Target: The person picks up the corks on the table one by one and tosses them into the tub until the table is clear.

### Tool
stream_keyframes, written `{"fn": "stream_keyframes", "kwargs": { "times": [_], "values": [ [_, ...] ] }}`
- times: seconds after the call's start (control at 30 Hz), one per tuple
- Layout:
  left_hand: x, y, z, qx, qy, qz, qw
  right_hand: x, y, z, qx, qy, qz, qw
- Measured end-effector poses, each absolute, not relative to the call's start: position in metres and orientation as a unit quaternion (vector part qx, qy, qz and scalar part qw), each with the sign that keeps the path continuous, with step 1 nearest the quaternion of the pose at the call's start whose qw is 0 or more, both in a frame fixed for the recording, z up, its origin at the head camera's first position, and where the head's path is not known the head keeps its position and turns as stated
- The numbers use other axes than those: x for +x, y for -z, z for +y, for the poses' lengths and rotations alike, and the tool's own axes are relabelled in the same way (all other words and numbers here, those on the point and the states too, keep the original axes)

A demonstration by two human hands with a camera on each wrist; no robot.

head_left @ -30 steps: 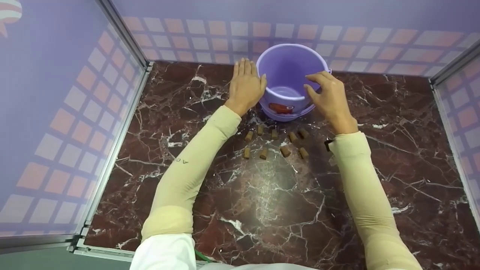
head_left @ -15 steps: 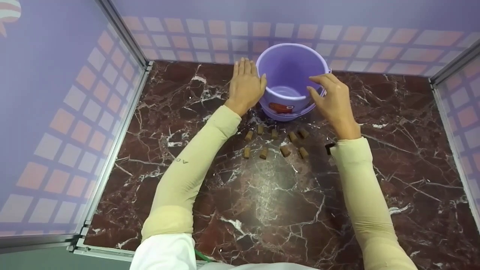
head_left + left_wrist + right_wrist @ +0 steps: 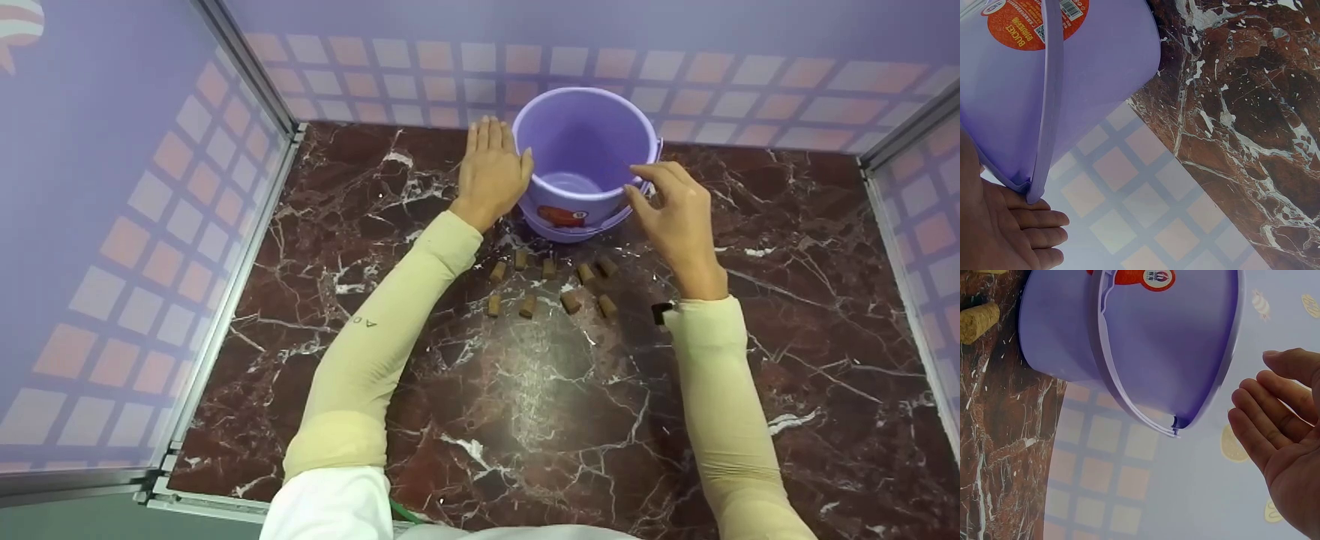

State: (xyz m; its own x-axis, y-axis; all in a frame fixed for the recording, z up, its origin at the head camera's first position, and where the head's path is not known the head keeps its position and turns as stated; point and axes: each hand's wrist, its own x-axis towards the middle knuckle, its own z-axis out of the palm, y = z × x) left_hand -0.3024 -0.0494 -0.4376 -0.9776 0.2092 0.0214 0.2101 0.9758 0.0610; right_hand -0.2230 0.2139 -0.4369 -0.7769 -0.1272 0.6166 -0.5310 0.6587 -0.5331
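A purple bucket (image 3: 566, 206) with a red label stands upright at the back of the table, its opening facing up. My left hand (image 3: 491, 176) rests against its left side, fingers straight and thumb at the rim. In the left wrist view, those fingers (image 3: 1039, 228) lie beside the end of the bucket's handle (image 3: 1050, 101). At the bucket's right rim, my right hand (image 3: 679, 217) is raised with fingers loosely bent. The right wrist view shows its palm (image 3: 1297, 478) holding nothing, apart from the bucket. In front of the bucket, several wine corks (image 3: 527, 306) lie in two loose rows.
The dark red marble tabletop (image 3: 360, 247) is bounded by purple checked panels (image 3: 450, 75) behind and at both sides. A metal frame (image 3: 225, 300) runs along the left edge. Something green (image 3: 405, 512) shows at the front edge by the left sleeve.
My right hand has drawn back from over the bucket's opening, moving right and toward me. The left hand, the bucket and the corks stay as they were.
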Motion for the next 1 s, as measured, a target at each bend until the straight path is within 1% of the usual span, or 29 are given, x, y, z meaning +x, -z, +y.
{"fn": "stream_keyframes", "kwargs": {
  "times": [0.23,0.6,0.8,1.0],
  "values": [
    [-0.302,0.439,-0.049,-0.105,0.034,-0.994,0.025,-0.213,0.441,0.217,0.182,-0.381,-0.863,0.278],
    [-0.303,0.439,-0.049,-0.105,0.026,-0.994,0.017,-0.202,0.453,0.223,0.177,-0.376,-0.865,0.281],
    [-0.303,0.439,-0.049,-0.103,0.026,-0.994,0.012,-0.198,0.463,0.223,0.15,-0.406,-0.86,0.272],
    [-0.303,0.439,-0.049,-0.102,0.032,-0.994,0.009,-0.194,0.476,0.224,0.14,-0.403,-0.866,0.26]
  ]
}}
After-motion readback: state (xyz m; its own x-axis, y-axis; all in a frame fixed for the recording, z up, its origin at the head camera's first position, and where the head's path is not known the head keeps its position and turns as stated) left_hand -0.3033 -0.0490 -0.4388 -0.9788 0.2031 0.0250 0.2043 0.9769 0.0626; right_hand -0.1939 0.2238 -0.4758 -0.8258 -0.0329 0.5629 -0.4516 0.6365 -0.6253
